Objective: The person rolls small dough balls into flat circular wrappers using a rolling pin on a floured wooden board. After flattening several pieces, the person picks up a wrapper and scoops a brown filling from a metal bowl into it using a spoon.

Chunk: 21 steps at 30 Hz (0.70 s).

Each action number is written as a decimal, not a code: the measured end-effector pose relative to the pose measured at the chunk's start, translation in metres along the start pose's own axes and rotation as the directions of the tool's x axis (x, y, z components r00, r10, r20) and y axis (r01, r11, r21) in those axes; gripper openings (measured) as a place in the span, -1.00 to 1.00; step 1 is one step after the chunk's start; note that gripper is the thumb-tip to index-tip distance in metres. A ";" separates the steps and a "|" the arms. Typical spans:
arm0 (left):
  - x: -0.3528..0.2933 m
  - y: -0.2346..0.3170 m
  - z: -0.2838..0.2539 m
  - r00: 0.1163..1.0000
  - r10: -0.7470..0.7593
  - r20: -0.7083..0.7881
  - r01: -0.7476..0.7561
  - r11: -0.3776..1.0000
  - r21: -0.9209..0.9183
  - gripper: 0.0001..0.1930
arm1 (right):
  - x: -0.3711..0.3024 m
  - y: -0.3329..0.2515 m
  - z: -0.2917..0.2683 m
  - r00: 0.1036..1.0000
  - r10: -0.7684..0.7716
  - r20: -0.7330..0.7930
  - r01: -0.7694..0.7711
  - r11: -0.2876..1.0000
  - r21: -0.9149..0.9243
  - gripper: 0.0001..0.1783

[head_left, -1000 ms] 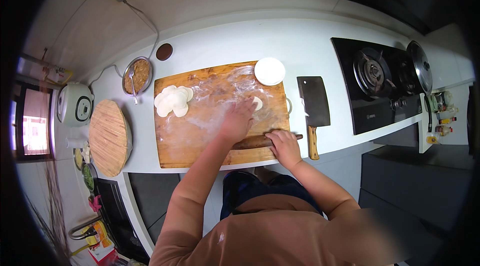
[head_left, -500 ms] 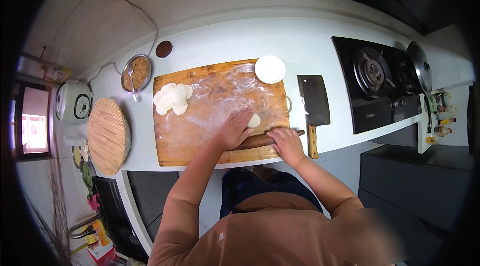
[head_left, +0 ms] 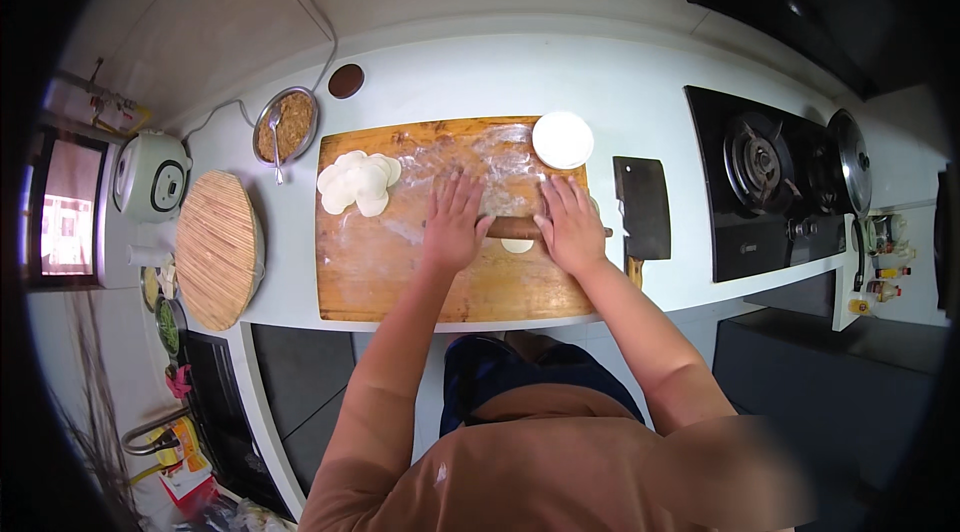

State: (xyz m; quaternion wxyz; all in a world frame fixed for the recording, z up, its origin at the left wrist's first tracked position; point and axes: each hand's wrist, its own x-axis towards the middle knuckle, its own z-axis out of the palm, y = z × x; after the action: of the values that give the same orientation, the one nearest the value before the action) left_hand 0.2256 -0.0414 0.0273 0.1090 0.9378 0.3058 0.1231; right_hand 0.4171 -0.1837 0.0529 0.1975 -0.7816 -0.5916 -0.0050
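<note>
My left hand [head_left: 456,222] lies flat over the left part of a dark wooden rolling pin [head_left: 514,228], fingers stretched away from me. Over the pin's right part rests my right hand [head_left: 573,228], also open, with its fingers extended and its thumb along the pin. Between the hands, a small round dough wrapper [head_left: 517,246] peeks out from under the pin on its near side. The floured wooden board [head_left: 450,294] lies beneath all of this. Several thin white wrappers [head_left: 358,182] overlap in a pile at its left. A round white dish [head_left: 562,140] sits on its far right corner.
Right of the board lies a cleaver [head_left: 645,210], then a black gas stove [head_left: 775,187] with a pan lid. At the left are a metal bowl of filling [head_left: 296,127] with a spoon, a brown lid [head_left: 346,81], a round slatted bamboo board [head_left: 212,252] and a rice cooker [head_left: 150,177].
The rolling pin has moved away from me, from the board's near edge over the wrapper. My left hand has shifted onto it, and my right hand has opened out along it.
</note>
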 end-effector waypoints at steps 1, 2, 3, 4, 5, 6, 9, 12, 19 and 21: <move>0.006 -0.001 0.002 1.000 -0.009 0.010 0.009 1.000 0.003 -0.34 | 0.004 0.003 0.007 1.000 0.030 -0.008 -0.031 0.999 -0.027 -0.35; 0.012 -0.001 0.005 1.000 -0.017 0.019 0.017 1.000 0.007 -0.34 | 0.004 0.006 0.010 0.998 0.056 0.039 -0.055 0.998 -0.033 -0.30; 0.014 -0.002 0.005 0.999 -0.029 0.030 0.029 1.000 0.012 -0.34 | 0.002 0.004 0.006 0.998 0.037 0.050 -0.037 0.999 -0.014 -0.29; 0.009 -0.001 0.002 0.999 -0.014 0.051 0.014 1.000 0.007 -0.33 | -0.004 -0.002 -0.002 0.998 0.020 0.062 -0.021 1.000 0.006 -0.28; -0.003 0.003 -0.004 0.997 0.001 0.071 -0.001 1.000 0.000 -0.32 | -0.013 -0.006 -0.007 0.997 0.003 0.074 -0.005 1.000 0.026 -0.26; -0.015 0.007 -0.009 0.996 0.021 0.090 -0.021 1.000 -0.010 -0.31 | -0.028 -0.008 -0.009 0.991 -0.020 0.135 0.017 1.000 0.023 -0.25; -0.064 0.010 -0.023 0.976 0.082 0.202 -0.067 0.995 -0.080 -0.26 | -0.062 -0.015 -0.014 0.959 -0.090 0.269 0.083 0.996 0.034 -0.22; -0.061 0.009 -0.020 0.982 0.056 0.179 -0.042 0.996 -0.082 -0.25 | -0.058 -0.016 -0.017 0.958 -0.123 0.258 0.117 0.992 0.038 -0.23; 0.001 0.005 -0.011 0.999 0.001 0.043 -0.001 1.000 -0.002 -0.45 | -0.008 -0.001 -0.002 0.998 0.029 0.064 -0.032 0.998 0.053 -0.25; -0.005 0.008 -0.020 0.986 -0.002 0.166 0.024 0.991 -0.128 -0.50 | -0.028 -0.007 -0.007 0.995 0.015 0.103 -0.024 0.995 0.096 -0.24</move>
State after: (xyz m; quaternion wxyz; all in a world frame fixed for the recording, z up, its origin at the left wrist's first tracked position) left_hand 0.2205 -0.0480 0.0481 0.1955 0.9337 0.2933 0.0638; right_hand 0.4039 -0.2097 0.0547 0.2049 -0.7761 -0.5928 0.0655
